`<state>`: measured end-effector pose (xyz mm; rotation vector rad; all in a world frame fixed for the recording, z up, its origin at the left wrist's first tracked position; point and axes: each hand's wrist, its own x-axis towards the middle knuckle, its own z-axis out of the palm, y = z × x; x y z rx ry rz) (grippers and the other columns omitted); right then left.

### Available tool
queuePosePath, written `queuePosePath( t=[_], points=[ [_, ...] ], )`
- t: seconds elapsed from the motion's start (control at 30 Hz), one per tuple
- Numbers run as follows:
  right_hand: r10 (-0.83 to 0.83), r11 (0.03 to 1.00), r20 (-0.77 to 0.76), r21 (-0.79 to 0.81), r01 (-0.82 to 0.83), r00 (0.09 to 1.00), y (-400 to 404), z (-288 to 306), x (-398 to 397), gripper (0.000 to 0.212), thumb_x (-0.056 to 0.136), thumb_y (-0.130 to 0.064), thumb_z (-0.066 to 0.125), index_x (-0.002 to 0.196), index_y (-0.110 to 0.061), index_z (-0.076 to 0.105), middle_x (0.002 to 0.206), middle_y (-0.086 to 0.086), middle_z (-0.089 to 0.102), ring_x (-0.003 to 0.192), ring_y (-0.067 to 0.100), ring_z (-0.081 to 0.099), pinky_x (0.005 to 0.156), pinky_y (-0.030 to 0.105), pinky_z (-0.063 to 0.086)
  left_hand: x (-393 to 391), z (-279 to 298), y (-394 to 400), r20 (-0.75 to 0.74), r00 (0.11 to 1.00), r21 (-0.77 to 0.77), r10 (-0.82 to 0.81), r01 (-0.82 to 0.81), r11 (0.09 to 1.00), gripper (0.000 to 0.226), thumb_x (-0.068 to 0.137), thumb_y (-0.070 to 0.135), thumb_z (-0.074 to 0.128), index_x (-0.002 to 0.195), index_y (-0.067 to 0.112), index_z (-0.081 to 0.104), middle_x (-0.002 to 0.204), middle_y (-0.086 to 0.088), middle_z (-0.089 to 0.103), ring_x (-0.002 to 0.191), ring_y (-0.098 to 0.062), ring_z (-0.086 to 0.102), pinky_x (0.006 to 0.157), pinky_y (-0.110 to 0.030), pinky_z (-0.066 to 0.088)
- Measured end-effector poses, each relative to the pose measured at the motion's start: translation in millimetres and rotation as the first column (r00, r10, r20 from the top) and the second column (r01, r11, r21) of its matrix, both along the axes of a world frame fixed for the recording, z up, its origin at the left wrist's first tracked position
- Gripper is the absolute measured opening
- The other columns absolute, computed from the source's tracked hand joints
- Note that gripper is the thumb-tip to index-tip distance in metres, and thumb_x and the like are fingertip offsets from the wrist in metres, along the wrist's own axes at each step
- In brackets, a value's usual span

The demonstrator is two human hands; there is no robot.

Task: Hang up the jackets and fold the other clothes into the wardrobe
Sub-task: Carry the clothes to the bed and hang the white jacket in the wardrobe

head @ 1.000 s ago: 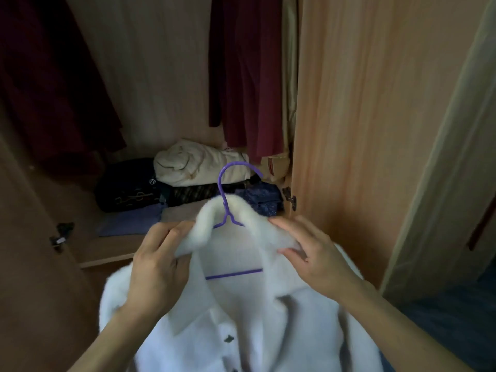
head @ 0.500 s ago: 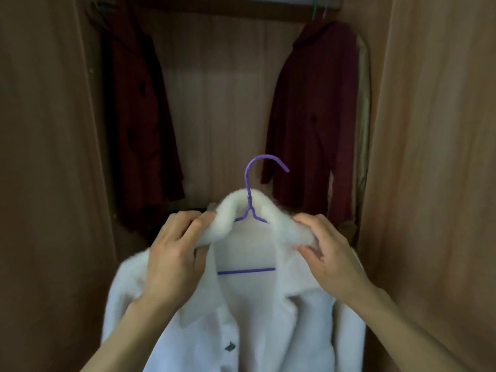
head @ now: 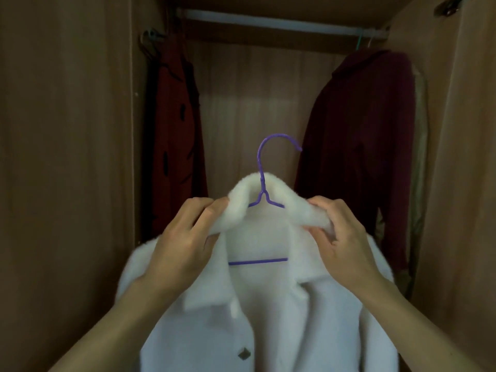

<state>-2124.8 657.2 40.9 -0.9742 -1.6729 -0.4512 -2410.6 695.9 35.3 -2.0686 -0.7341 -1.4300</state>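
A fluffy white jacket (head: 271, 318) hangs on a purple wire hanger (head: 264, 167) that I hold up in front of the open wardrobe. My left hand (head: 185, 242) grips the left side of the collar and shoulder. My right hand (head: 341, 237) pinches the right side of the collar. The hanger's hook points right, well below the white hanging rail (head: 268, 22) at the top of the wardrobe. The hanger's shoulders are hidden inside the jacket.
A red coat with dark marks (head: 174, 124) hangs at the rail's left end. A dark red jacket (head: 365, 135) hangs at the right end, with a beige garment (head: 420, 157) behind it. Wooden wardrobe walls (head: 67, 157) flank both sides.
My view has tilted up from the folded clothes on the shelf to the hanging rail. Both hands keep their hold and have lifted the jacket on its hanger higher.
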Motion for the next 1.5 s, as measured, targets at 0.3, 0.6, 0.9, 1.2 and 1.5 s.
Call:
queuePosePath(
  t=[0.3,0.6,0.9,1.2,1.5],
  points=[
    [0.164,0.981,-0.053,0.118,-0.157,0.985,100,25,27,0.038,0.087,-0.014,0.061,0.125,-0.02,0.06,0.105,-0.006,0.057,0.095,0.007,0.058,0.083,0.022,0.046,24,45,63,-0.037,0.985,0.083,0.167,-0.164,0.983,0.046,0.087,0.012,0.061,0.132,0.009,0.052,0.115,-0.01,0.055,0.1,-0.026,0.055,0.078,-0.037,0.05],
    [0.21,0.93,-0.007,0.311,-0.197,0.978,208,81,45,0.039,0.089,-0.013,0.06,0.128,-0.016,0.057,0.106,0.003,0.058,0.094,0.029,0.059,0.082,0.047,0.05,60,112,105,0.029,0.924,0.228,0.383,-0.379,0.897,0.035,0.089,0.013,0.06,0.123,0.004,0.06,0.111,-0.013,0.06,0.095,-0.031,0.059,0.077,-0.038,0.046],
    [0.259,0.859,-0.019,0.462,-0.221,0.966,286,150,12,0.039,0.088,-0.014,0.061,0.126,-0.016,0.056,0.105,0.007,0.06,0.096,0.033,0.057,0.08,0.05,0.05,48,178,153,0.085,0.846,0.398,0.526,-0.513,0.761,0.03,0.088,0.009,0.058,0.116,0.0,0.063,0.107,-0.012,0.059,0.09,-0.037,0.055,0.074,-0.045,0.044],
    [0.322,0.799,-0.059,0.553,-0.238,0.945,364,192,-40,0.038,0.087,-0.025,0.057,0.125,-0.023,0.055,0.109,0.002,0.064,0.099,0.03,0.058,0.083,0.046,0.045,11,222,193,0.035,0.801,0.463,0.598,-0.543,0.7,0.031,0.085,0.011,0.058,0.115,0.002,0.062,0.099,-0.014,0.06,0.083,-0.036,0.054,0.065,-0.052,0.048],
    [0.446,0.732,-0.047,0.594,-0.334,0.894,431,241,-98,0.038,0.085,-0.017,0.062,0.123,-0.02,0.059,0.109,0.001,0.058,0.099,0.026,0.057,0.084,0.045,0.046,-24,261,233,0.075,0.748,0.458,0.66,-0.614,0.643,0.029,0.09,0.019,0.053,0.115,0.007,0.06,0.1,-0.012,0.058,0.086,-0.033,0.053,0.069,-0.05,0.048]
  ],
)
